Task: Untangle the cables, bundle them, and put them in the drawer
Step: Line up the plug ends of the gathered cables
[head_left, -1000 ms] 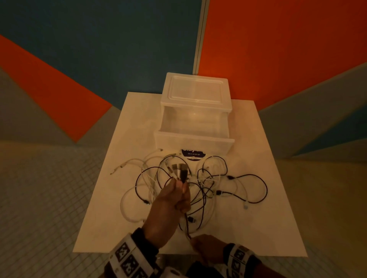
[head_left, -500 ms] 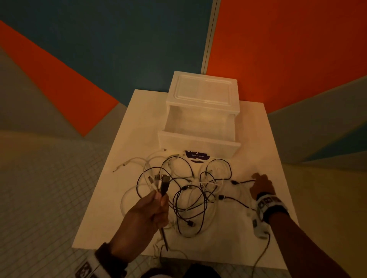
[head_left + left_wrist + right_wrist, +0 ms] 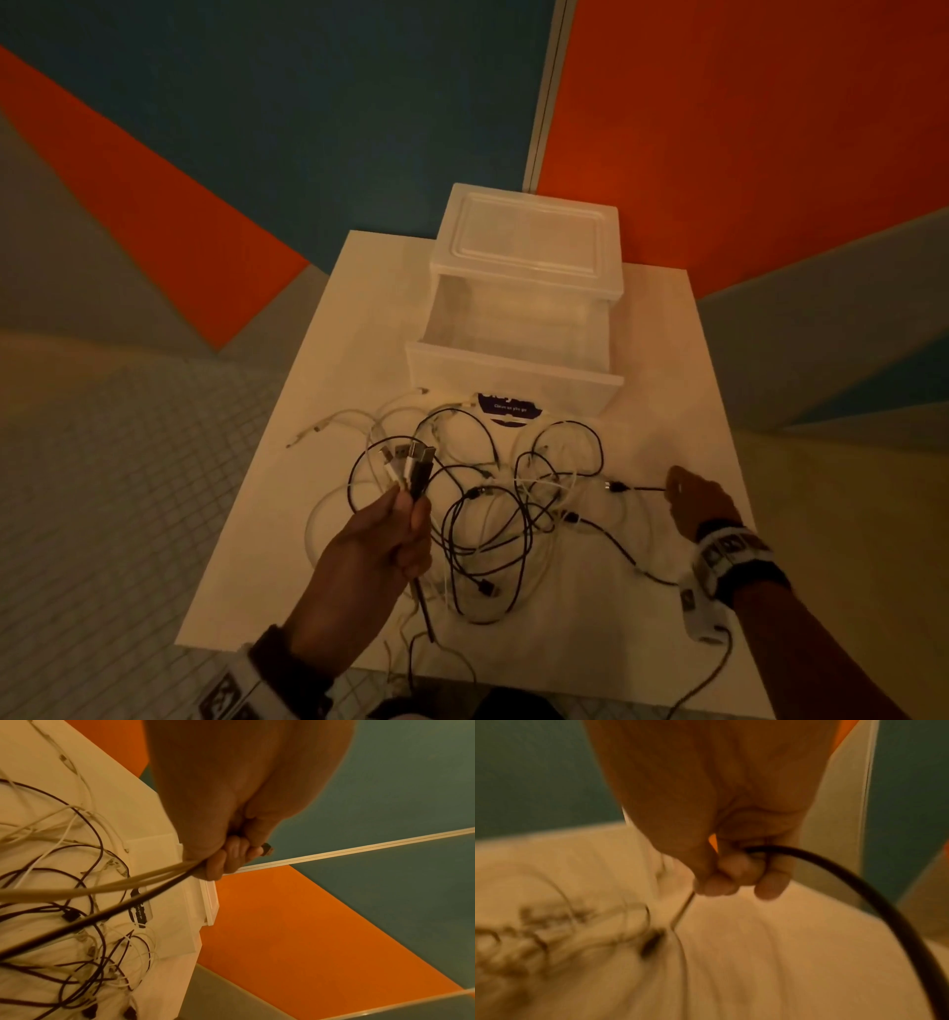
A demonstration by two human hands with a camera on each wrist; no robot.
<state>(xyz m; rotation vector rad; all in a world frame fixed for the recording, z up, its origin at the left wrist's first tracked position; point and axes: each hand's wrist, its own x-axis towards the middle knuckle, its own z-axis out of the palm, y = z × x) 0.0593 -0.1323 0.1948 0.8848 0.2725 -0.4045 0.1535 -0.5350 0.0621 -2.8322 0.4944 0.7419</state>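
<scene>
A tangle of black and white cables [image 3: 493, 519] lies on the white table [image 3: 642, 606] in front of the open clear plastic drawer [image 3: 513, 354]. My left hand [image 3: 390, 534] is raised over the tangle's left side and grips a bunch of cable ends [image 3: 411, 462], black and white plugs sticking up out of the fist [image 3: 231, 858]. My right hand [image 3: 688, 493] is at the table's right side and pinches a thin black cable [image 3: 642, 488] that runs left to a plug. In the right wrist view the fingers [image 3: 731, 880] curl round that black cable [image 3: 834, 878].
The drawer unit [image 3: 529, 236] stands at the table's far edge against a blue and orange wall. A dark label [image 3: 506, 408] lies under the drawer front. Tiled floor [image 3: 102, 488] lies left of the table. Some cables hang over the near edge [image 3: 421, 663].
My right hand moved from the near edge out to the table's right side and took hold of a black cable. My left hand shifted left and slightly lower with its cable ends.
</scene>
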